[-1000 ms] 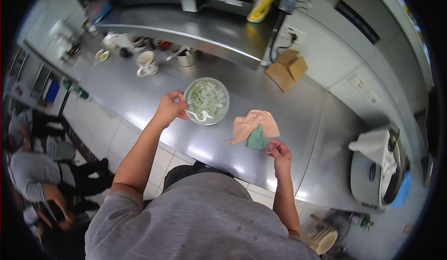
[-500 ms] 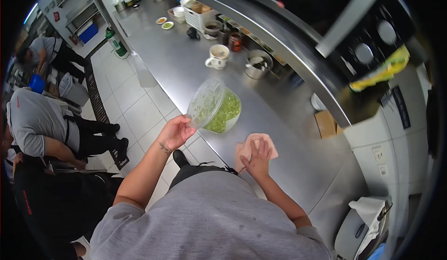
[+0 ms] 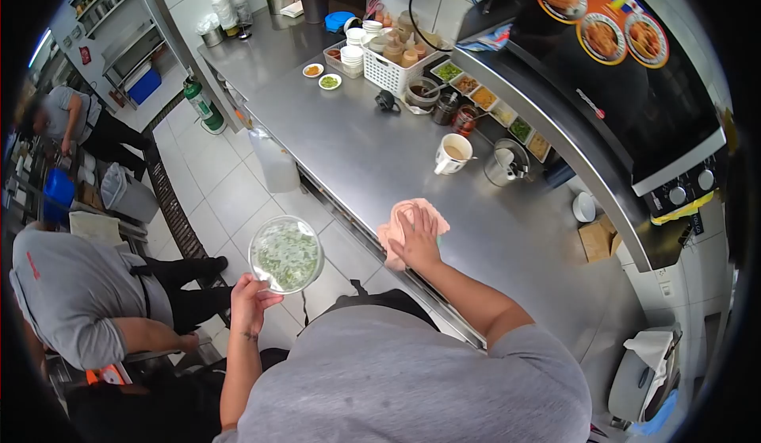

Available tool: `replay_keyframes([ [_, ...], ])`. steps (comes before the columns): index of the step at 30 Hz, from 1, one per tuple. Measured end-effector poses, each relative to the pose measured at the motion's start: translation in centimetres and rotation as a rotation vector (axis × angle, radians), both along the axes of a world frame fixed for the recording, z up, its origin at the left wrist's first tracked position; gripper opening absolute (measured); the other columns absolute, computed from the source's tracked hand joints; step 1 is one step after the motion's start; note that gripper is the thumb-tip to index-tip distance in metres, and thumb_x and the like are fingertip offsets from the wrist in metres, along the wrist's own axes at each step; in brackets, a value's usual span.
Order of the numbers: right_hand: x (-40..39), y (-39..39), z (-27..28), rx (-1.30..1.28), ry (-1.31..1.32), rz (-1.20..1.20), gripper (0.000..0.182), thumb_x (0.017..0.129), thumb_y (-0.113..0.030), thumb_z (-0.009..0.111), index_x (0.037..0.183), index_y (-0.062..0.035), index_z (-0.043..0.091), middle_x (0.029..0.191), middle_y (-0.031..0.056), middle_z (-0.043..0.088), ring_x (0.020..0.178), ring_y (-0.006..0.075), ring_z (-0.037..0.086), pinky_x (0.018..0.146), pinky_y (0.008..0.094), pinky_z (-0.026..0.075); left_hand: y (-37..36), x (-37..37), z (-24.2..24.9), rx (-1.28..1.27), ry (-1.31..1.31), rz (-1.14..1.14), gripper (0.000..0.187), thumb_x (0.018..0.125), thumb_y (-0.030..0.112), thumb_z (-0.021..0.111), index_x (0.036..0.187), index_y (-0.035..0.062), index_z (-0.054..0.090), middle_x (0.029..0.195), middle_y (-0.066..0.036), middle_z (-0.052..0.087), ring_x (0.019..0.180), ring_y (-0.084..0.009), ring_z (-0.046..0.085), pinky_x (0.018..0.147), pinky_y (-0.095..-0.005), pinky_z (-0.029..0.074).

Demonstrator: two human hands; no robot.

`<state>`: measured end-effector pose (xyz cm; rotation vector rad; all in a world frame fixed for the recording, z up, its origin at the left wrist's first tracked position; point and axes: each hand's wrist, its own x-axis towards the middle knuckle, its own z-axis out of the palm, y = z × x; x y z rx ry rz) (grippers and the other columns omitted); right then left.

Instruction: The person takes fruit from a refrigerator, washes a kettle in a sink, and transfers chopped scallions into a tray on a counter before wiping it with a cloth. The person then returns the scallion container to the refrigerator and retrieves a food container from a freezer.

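My left hand (image 3: 250, 304) is closed on the near rim of a round clear plastic container (image 3: 290, 254), held up off the counter over the floor. Chopped greens show through its clear lid. On the steel counter's front edge, my right hand (image 3: 418, 241) lies with fingers spread over a crumpled pink cloth (image 3: 392, 233). Beyond that hand stands a white mug (image 3: 450, 156) with something pale brown inside. To the mug's right is a metal pot (image 3: 506, 165) with utensils in it.
Further along the steel counter (image 3: 317, 138) are a white basket (image 3: 388, 69) of bottles, small sauce dishes (image 3: 330, 82) and a row of topping trays (image 3: 483, 98). A microwave (image 3: 610, 86) sits on the raised shelf at right. Co-workers (image 3: 79, 284) stand at left.
My left hand has carried the container left and away from the counter. My right hand and the cloth have shifted along the front edge. The view has turned, showing more of the counter's back.
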<state>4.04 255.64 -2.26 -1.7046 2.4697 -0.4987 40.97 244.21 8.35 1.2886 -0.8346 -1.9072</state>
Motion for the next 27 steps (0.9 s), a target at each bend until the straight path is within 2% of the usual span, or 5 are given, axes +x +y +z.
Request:
replay_keyframes([
  [19, 0.0, -35.9, 2.6, 0.081, -0.018, 0.023, 0.06, 0.08, -0.039, 0.064, 0.132, -0.0113, 0.048, 0.141, 0.0186, 0.034, 0.133, 0.0374, 0.029, 0.108, 0.053, 0.023, -28.1, -2.7, -1.5, -0.039, -0.112, -0.028, 0.011, 0.076, -0.003, 0.056, 0.082, 0.0027, 0.049, 0.076, -0.009, 0.059, 0.058, -0.0199, 0.065, 0.053, -0.0322, 0.06],
  [21, -0.4, -40.0, 6.2, 0.161, -0.242, 0.088, 0.055, 0.078, -0.036, 0.068, 0.124, -0.0088, 0.055, 0.129, 0.0182, 0.047, 0.126, 0.0357, 0.038, 0.105, 0.0478, 0.03, -32.2, -4.2, -1.4, -0.12, -0.21, -0.265, 0.011, 0.076, -0.002, 0.058, 0.081, 0.0016, 0.049, 0.083, -0.01, 0.06, 0.057, -0.0196, 0.064, 0.052, -0.0307, 0.059],
  [23, 0.8, -42.4, 7.1, -0.213, -0.403, 0.32, 0.05, 0.076, -0.029, 0.071, 0.119, -0.0077, 0.057, 0.117, 0.017, 0.055, 0.113, 0.0338, 0.05, 0.096, 0.0419, 0.04, -36.1, -6.6, -1.5, -0.159, -0.171, -0.456, 0.011, 0.076, -0.002, 0.06, 0.081, 0.0004, 0.05, 0.092, -0.014, 0.062, 0.056, -0.0195, 0.064, 0.051, -0.0293, 0.057],
  [25, 2.2, -43.7, 9.6, 0.02, -0.801, 0.429, 0.047, 0.071, -0.018, 0.076, 0.113, -0.0061, 0.059, 0.113, 0.0159, 0.057, 0.103, 0.0296, 0.056, 0.088, 0.0367, 0.046, -39.8, -9.7, -1.3, -0.161, -0.133, -0.602, 0.011, 0.076, -0.002, 0.061, 0.081, -0.0002, 0.051, 0.098, -0.015, 0.062, 0.055, -0.0191, 0.063, 0.048, -0.0285, 0.056],
  [27, 1.9, -45.7, 9.2, 0.119, -0.705, 0.435, 0.046, 0.068, -0.016, 0.078, 0.109, -0.0054, 0.06, 0.11, 0.0146, 0.057, 0.1, 0.0286, 0.057, 0.086, 0.0366, 0.046, -43.2, -12.4, -1.3, -0.231, -0.144, -0.885, 0.007, 0.079, 0.002, 0.059, 0.08, 0.0009, 0.052, 0.102, -0.013, 0.062, 0.054, -0.0161, 0.062, 0.049, -0.0264, 0.053],
])
